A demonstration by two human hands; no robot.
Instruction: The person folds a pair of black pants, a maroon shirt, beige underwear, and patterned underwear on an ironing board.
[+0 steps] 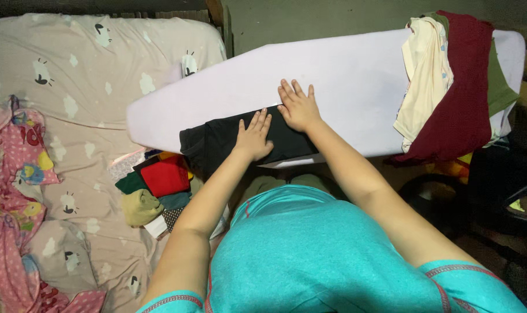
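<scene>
A black garment (pixel 229 142), already folded into a compact strip, is laid along the near edge of a pale lilac ironing board (pixel 333 75). It is pressed flat by both hands. The left hand (pixel 254 138) is spread open, palm down, on the middle of the cloth, fingers pointing away from the body. The right hand (pixel 298 107) is likewise flat and spread, set just beside the left at the far right end of the garment, with its fingertips reaching onto the bare board. Nothing is pinched or gripped by either hand.

The step in hand is judged to be a smoothing of the fold. It would be done well if pressure were kept even under both palms and the strokes were drawn outward from the middle toward the ends, so that trapped creases are pushed out rather than folded in. The near edge of the cloth overhangs the board slightly (it may slip if pushed toward the body), so the garment is best held square to the board's edge.

A heap of unfolded clothes (pixel 455 87), cream, maroon and green, is draped over the board's right end, well apart from the hands. A stack of folded items (pixel 156 188) lies on the bed (pixel 84 75) to the left, below the board's tip.
</scene>
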